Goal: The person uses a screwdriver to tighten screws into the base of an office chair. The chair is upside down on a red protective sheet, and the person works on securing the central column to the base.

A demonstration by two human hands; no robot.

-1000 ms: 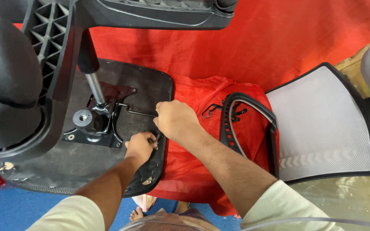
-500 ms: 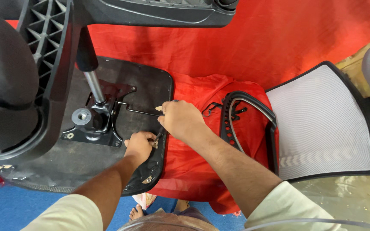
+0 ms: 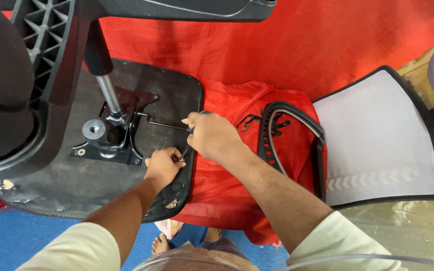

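The right hand [image 3: 212, 136] is closed around a thin dark-handled tool [image 3: 189, 129], apparently a screwdriver, whose tip is hidden between the two hands. The left hand [image 3: 163, 164] is pinched on a small fastener or bracket at the near right edge of the upturned seat base [image 3: 51, 195]; what exactly it pinches cannot be told. Just left of both hands sits the black metal tilt mechanism [image 3: 109, 140] with its lever rod [image 3: 161, 124] running toward the right knuckles. Risks noted: the left fingers lie directly beside the tool tip, so a slip off the fastener would likely drive it into them. The seat base rests on loose red cloth [image 3: 287, 55], which may let it shift under pressure. The armrest [image 3: 290, 135], just right of the right wrist, could foul the forearm. A bare foot [image 3: 160, 245] below the hands is exposed to any dropped hardware.
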